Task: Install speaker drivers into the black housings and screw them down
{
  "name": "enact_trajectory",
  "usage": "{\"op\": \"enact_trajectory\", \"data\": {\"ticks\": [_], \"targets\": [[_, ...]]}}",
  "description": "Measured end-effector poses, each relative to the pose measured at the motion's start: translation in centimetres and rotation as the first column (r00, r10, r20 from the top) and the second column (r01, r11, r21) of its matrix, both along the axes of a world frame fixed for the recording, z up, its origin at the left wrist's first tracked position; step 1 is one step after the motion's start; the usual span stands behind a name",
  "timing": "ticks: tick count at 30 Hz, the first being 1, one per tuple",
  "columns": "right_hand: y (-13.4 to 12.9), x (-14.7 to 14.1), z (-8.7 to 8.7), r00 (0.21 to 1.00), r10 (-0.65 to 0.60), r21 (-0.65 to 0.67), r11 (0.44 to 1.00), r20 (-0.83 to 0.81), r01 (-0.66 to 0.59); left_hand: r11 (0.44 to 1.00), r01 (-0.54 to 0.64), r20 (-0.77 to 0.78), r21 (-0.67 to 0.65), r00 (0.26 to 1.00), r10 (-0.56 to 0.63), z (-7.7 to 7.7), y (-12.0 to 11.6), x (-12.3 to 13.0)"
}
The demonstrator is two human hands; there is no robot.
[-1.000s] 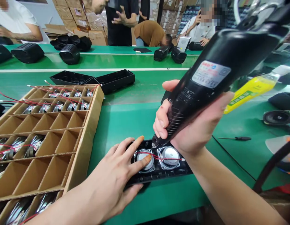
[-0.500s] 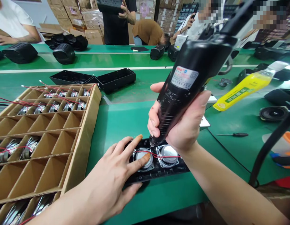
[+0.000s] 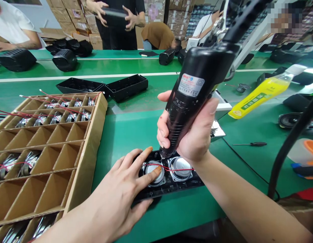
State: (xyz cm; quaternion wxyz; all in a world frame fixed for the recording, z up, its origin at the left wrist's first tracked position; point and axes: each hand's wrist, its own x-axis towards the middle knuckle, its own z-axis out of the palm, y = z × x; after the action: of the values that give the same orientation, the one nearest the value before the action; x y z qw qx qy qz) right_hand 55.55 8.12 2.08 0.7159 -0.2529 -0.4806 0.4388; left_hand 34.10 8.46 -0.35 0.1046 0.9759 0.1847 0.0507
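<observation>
My right hand (image 3: pixel 194 131) is wrapped round a black electric screwdriver (image 3: pixel 197 81), tilted with its tip down at the upper edge of a black housing (image 3: pixel 171 191), between two round speakers. My left hand (image 3: pixel 128 185) lies spread over the housing's left end, its index fingertip on the left speaker (image 3: pixel 153 172) and its thumb at the lower edge. The right speaker (image 3: pixel 181 167) sits beside it, partly under my right hand. Red wires cross both speakers. The exact spot under the screwdriver tip is too small to make out.
A cardboard tray (image 3: pixel 95 135) of wired speakers stands at left. Black trays (image 3: pixel 127 87) lie behind. On the right are a yellow bottle (image 3: pixel 260 96), a small screwdriver (image 3: pixel 257 144), a white box (image 3: pixel 222 106) and a thick black cable (image 3: pixel 285 158). People stand across the bench.
The electric screwdriver's upper end has shifted slightly left with my right hand. My left hand stays on the housing. Across the bench, a person now has both hands at a dark object.
</observation>
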Motion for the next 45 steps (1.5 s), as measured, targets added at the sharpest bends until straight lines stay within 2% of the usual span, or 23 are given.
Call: {"op": "enact_trajectory", "data": {"ticks": [7, 13, 24, 28, 39, 45], "targets": [[-0.2, 0.0, 0.2, 0.998, -0.052, 0.005, 0.999, -0.041, 0.052, 0.999, 0.034, 0.033, -0.006, 0.999, -0.033, -0.4, 0.2, -0.1], [-0.2, -0.2, 0.4, 0.997, -0.076, -0.019, 0.997, -0.022, 0.076, 0.999, 0.043, 0.002, -0.011, 0.999, -0.043, 0.1, 0.2, 0.1], [-0.1, -0.2, -0.2, 1.000, 0.008, 0.027, 1.000, 0.015, -0.009, 1.000, 0.024, 0.024, -0.014, 0.999, -0.024, -0.1, 0.2, 0.1], [-0.3, -0.6, -0.3, 0.999, 0.010, -0.015, 1.000, 0.045, -0.010, 1.000, 0.020, 0.012, -0.012, 1.000, -0.020, 0.0, 0.2, 0.1], [-0.7, -0.9, -1.6, 0.980, 0.189, -0.044, 0.982, 0.060, -0.186, 0.999, 0.037, 0.012, 0.009, 0.999, -0.037, -0.1, 0.4, -0.1], [-0.8, -0.8, -2.4, 0.975, 0.210, -0.044, 0.977, 0.072, -0.208, 1.000, -0.004, 0.018, 0.024, 1.000, 0.003, 0.1, 0.2, 0.0]]}}
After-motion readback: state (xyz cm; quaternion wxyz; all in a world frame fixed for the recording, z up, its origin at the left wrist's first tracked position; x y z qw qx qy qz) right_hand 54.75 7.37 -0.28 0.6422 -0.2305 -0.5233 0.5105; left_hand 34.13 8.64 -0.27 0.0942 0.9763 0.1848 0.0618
